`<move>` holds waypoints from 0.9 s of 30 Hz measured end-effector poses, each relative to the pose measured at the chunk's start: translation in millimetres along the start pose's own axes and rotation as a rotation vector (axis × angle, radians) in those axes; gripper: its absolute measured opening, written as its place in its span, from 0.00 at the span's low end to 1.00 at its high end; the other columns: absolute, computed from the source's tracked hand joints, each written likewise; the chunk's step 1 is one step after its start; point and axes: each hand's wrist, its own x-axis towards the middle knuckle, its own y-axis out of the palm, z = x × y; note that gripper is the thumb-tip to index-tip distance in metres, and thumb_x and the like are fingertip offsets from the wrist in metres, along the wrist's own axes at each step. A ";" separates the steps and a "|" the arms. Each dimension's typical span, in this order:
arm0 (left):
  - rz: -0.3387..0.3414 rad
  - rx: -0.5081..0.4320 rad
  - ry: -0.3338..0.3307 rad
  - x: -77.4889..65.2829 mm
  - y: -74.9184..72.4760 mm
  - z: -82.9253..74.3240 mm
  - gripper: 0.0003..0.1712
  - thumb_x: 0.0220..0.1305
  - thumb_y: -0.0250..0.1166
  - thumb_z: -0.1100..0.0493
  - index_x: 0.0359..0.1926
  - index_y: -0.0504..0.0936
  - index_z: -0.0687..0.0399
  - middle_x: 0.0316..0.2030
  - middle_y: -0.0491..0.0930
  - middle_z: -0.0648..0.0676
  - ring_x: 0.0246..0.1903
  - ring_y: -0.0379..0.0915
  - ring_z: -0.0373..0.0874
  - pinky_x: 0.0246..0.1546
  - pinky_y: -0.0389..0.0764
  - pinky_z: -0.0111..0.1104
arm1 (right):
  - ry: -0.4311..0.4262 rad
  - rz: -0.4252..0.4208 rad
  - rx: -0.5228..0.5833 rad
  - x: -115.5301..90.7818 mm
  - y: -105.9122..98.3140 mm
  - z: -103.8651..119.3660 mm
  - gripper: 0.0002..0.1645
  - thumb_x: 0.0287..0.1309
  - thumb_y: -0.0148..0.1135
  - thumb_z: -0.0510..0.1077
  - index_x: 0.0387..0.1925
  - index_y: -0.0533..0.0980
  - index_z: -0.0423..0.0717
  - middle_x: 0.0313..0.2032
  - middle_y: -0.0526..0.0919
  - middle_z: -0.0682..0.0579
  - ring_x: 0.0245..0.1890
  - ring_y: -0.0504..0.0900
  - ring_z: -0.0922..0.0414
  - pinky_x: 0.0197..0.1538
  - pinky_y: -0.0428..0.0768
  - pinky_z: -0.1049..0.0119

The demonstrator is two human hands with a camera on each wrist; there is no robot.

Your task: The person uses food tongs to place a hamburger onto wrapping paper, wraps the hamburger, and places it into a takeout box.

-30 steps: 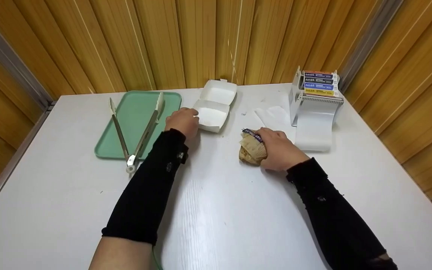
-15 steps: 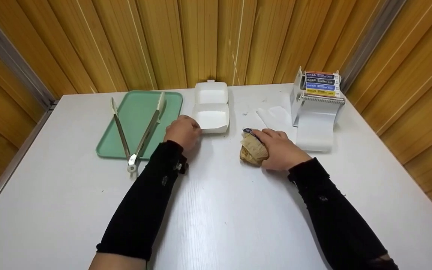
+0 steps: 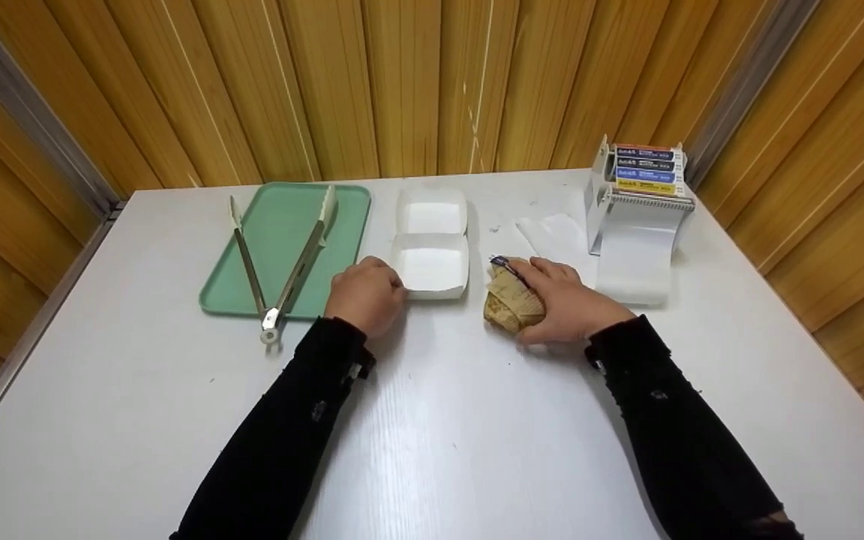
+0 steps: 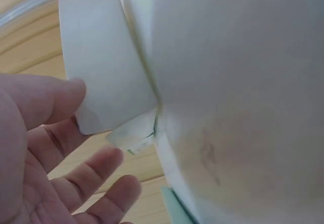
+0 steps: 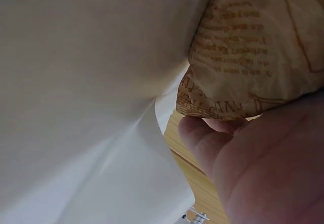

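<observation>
A white clamshell takeout box lies open in the head view, its lid half toward the wall. My left hand pinches its near left corner. In the left wrist view the thumb lies against the box's front wall, with the index finger behind it and the other fingers loosely spread. To the right, my right hand holds a bundle wrapped in brown printed paper with a dark blue strip on top. The right wrist view shows this printed wrapper close, the hand curved along it; its contents are hidden.
Metal tongs with pale tips lie spread over a green tray on the left. At the back right stands a label dispenser with a white sheet hanging out. Loose white paper lies beside it.
My left hand has drawn the box toward me and turned it from slanted to straight. My right hand stays on the paper-wrapped bundle, nearly unmoved.
</observation>
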 end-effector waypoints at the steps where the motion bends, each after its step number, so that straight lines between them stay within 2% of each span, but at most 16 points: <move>1: 0.011 0.021 0.007 -2.6 -0.8 -1.3 0.17 0.76 0.63 0.48 0.49 0.90 0.54 0.59 0.82 0.56 0.61 0.77 0.58 0.62 0.74 0.54 | -0.001 -0.003 0.008 -0.1 -0.1 -1.1 0.72 0.46 0.81 0.61 0.85 0.47 0.69 0.84 0.46 0.42 0.83 0.45 0.37 0.75 0.62 0.30; 5: 0.055 0.081 0.030 -11.0 -6.5 -8.5 0.18 0.74 0.65 0.46 0.48 0.91 0.53 0.55 0.83 0.57 0.58 0.78 0.58 0.61 0.75 0.54 | -0.012 -0.058 0.027 0.7 1.0 -2.1 0.66 0.49 0.79 0.69 0.83 0.54 0.69 0.82 0.53 0.41 0.81 0.51 0.37 0.76 0.62 0.31; 8: 0.074 0.098 0.039 -14.6 -10.8 -16.4 0.21 0.73 0.65 0.42 0.49 0.91 0.53 0.53 0.84 0.57 0.57 0.78 0.58 0.61 0.75 0.54 | -0.019 -0.098 0.023 2.3 3.1 -0.9 0.60 0.52 0.78 0.68 0.82 0.59 0.66 0.78 0.62 0.42 0.76 0.61 0.39 0.74 0.66 0.35; 10: 0.061 0.072 0.040 -16.9 -12.0 -25.2 0.25 0.73 0.64 0.40 0.55 0.88 0.54 0.56 0.83 0.58 0.60 0.77 0.58 0.64 0.73 0.54 | -0.019 -0.099 0.024 2.7 3.5 -0.1 0.60 0.51 0.80 0.64 0.81 0.60 0.65 0.76 0.65 0.44 0.73 0.65 0.41 0.73 0.68 0.37; 13: 0.052 -0.042 0.066 -16.1 -9.2 -47.2 0.31 0.76 0.62 0.40 0.69 0.78 0.54 0.67 0.78 0.58 0.69 0.72 0.57 0.72 0.69 0.52 | -0.030 -0.085 0.040 1.8 2.1 0.6 0.60 0.49 0.83 0.59 0.80 0.61 0.62 0.75 0.66 0.44 0.71 0.67 0.43 0.72 0.69 0.38; 15: 0.074 -0.146 0.103 -11.0 -3.7 -66.4 0.34 0.78 0.60 0.43 0.76 0.70 0.54 0.73 0.73 0.58 0.74 0.67 0.54 0.77 0.65 0.49 | -0.051 -0.083 0.051 0.8 1.0 0.2 0.60 0.48 0.83 0.56 0.80 0.62 0.60 0.75 0.67 0.44 0.71 0.67 0.43 0.72 0.69 0.38; 17: 0.133 -0.229 0.141 -0.3 4.5 -85.5 0.36 0.80 0.57 0.46 0.80 0.63 0.55 0.77 0.67 0.58 0.77 0.63 0.52 0.79 0.62 0.45 | -0.073 -0.093 0.056 -0.3 0.6 -1.3 0.59 0.47 0.84 0.53 0.79 0.64 0.59 0.74 0.68 0.45 0.71 0.67 0.42 0.72 0.70 0.39; 19: 0.192 -0.266 0.166 12.6 13.3 -101.5 0.37 0.81 0.53 0.48 0.82 0.57 0.56 0.79 0.64 0.58 0.79 0.61 0.51 0.80 0.61 0.42 | -0.096 -0.107 0.065 -1.0 1.2 -2.5 0.59 0.45 0.84 0.51 0.78 0.65 0.57 0.73 0.70 0.45 0.70 0.67 0.42 0.71 0.70 0.41; 23: 0.268 -0.214 0.153 34.2 28.1 -120.6 0.37 0.80 0.48 0.50 0.83 0.54 0.57 0.80 0.63 0.56 0.78 0.62 0.50 0.80 0.60 0.46 | -0.122 -0.121 0.086 -0.2 3.8 -2.5 0.58 0.42 0.85 0.50 0.76 0.67 0.56 0.72 0.70 0.47 0.71 0.67 0.42 0.72 0.69 0.43; 27: 0.312 -0.121 0.122 45.5 35.8 -126.6 0.38 0.80 0.47 0.47 0.83 0.55 0.59 0.79 0.65 0.56 0.77 0.64 0.50 0.80 0.54 0.54 | -0.141 -0.127 0.108 1.5 4.1 1.3 0.56 0.41 0.87 0.53 0.72 0.69 0.55 0.72 0.70 0.49 0.72 0.65 0.42 0.75 0.67 0.45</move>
